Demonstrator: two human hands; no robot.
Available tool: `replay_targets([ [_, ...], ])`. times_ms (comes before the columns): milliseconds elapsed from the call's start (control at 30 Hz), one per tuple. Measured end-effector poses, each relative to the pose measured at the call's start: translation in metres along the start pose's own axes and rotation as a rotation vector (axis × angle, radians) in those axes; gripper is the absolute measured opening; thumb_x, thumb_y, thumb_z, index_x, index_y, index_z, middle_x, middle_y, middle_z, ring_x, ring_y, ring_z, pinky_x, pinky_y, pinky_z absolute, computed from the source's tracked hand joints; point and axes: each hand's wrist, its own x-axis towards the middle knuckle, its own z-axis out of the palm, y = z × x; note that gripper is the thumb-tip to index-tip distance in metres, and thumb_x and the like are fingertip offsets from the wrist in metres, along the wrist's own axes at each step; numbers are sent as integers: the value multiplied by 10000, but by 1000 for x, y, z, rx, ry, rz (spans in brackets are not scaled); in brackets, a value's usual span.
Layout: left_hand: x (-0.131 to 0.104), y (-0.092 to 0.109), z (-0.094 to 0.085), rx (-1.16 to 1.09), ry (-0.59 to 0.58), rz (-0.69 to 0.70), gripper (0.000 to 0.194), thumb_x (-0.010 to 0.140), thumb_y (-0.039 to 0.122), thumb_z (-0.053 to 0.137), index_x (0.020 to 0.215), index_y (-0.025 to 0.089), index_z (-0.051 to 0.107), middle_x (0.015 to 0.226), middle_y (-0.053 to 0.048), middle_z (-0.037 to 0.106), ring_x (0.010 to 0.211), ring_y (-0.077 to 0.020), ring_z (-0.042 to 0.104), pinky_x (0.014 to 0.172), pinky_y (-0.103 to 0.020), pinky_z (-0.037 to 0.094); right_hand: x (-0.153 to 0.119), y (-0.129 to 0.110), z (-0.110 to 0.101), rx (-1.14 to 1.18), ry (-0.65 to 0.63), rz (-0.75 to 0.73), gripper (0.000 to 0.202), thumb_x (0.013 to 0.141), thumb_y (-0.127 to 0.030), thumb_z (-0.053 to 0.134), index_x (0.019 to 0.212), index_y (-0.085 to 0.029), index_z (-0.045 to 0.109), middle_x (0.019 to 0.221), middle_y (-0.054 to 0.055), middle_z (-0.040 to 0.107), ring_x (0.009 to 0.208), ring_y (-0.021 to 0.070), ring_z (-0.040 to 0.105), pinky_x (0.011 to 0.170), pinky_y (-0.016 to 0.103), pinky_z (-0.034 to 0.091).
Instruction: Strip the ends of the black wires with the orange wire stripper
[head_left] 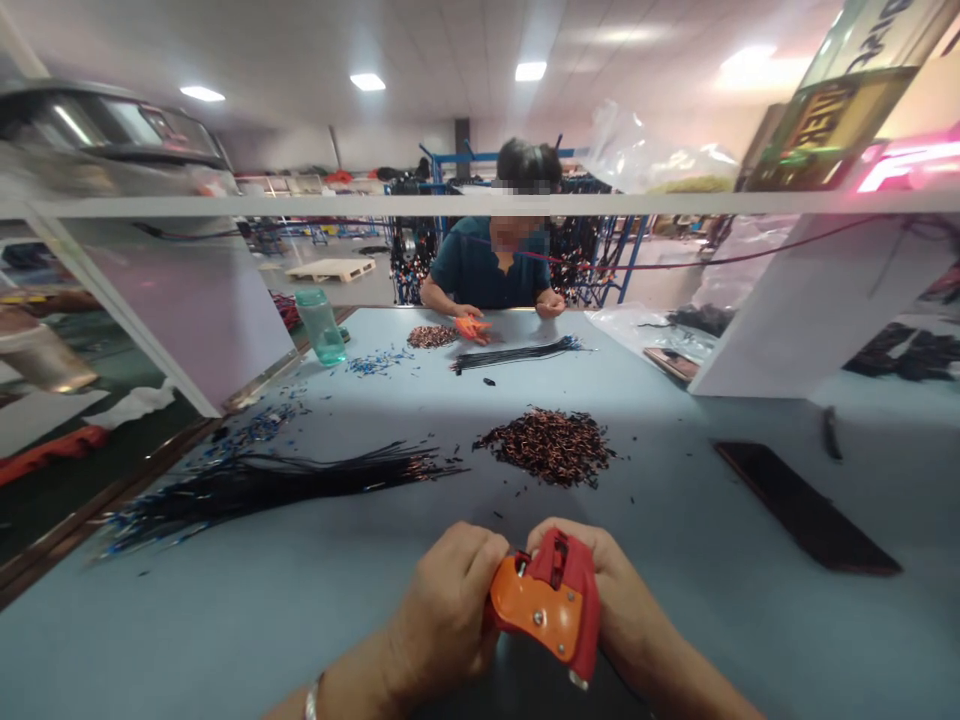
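Note:
My left hand (450, 600) is closed around the handle end of a red and orange wire stripper (540, 612), held low over the near part of the table. My right hand (619, 590) is closed at the tool's red head, and its fingertips are partly hidden behind it. A thin black wire shows below the right wrist and seems to run from that hand. Beyond my hands lies a heap of short black and copper-coloured offcuts (551, 447). To the left, a bundle of black wires (277, 485) has blue tips at its far left end.
A dark phone-like slab (806, 510) lies at right. Blue-tipped bits (259, 425) are scattered along the left edge. Across the table a co-worker (487, 265) sits near orange pliers-like tool (472, 328), black wires (517, 353) and a green bottle (321, 328). A white shelf (360, 206) spans overhead.

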Motion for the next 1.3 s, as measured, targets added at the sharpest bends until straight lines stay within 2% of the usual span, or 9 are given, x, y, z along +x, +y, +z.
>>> replay_targets([
  [200,0,-1,0,-7,2,-27,202,841,201,514,1040,182,483,850,-112,600,724,-235,523,644,-355,412,-1,-6,1,-33,19,8,122,647,-208,617,598,-179,509,490,-86,396,458,67,269,444,187,234],
  [400,0,-1,1,24,-7,-21,193,851,208,504,1037,177,465,844,-116,594,723,-238,522,642,-358,406,-2,-10,4,-62,-2,3,187,641,-243,666,585,-172,503,541,-59,458,499,76,328,489,196,308],
  [567,0,-2,1,57,-4,-10,189,848,199,497,1034,176,469,853,-118,600,732,-240,526,652,-356,402,-2,-8,4,-69,10,17,240,635,-277,689,564,-176,482,547,-48,487,498,77,347,494,199,322],
  [700,0,-2,2,74,8,-16,182,845,202,499,1024,182,481,829,-106,601,710,-237,528,641,-351,396,-1,-6,5,-91,29,10,269,639,-298,702,549,-181,477,510,-62,449,484,77,340,490,198,320],
  [867,-1,-3,4,71,13,-41,197,827,185,508,1024,179,515,808,-102,610,691,-235,538,628,-344,396,1,-1,4,-31,32,3,228,649,-285,715,590,-171,527,535,-60,468,491,74,338,491,195,307],
  [1033,-2,-5,4,77,-11,-60,223,808,179,528,1031,181,524,818,-104,618,706,-239,553,637,-344,403,1,-4,5,-77,30,-19,232,643,-288,722,570,-156,545,527,-59,470,492,73,341,493,199,320],
  [1167,-4,-5,4,112,-38,-58,178,795,158,531,972,173,531,773,-96,608,657,-225,534,607,-334,384,1,-7,7,-90,43,-19,252,632,-301,714,551,-167,517,502,-65,451,477,74,336,479,201,311],
  [1300,-4,-5,3,149,-26,-38,124,812,161,523,935,174,533,735,-87,612,623,-214,532,586,-323,372,1,-5,6,-99,49,-26,185,637,-262,656,556,-183,510,465,-78,432,447,74,328,466,201,302],
])
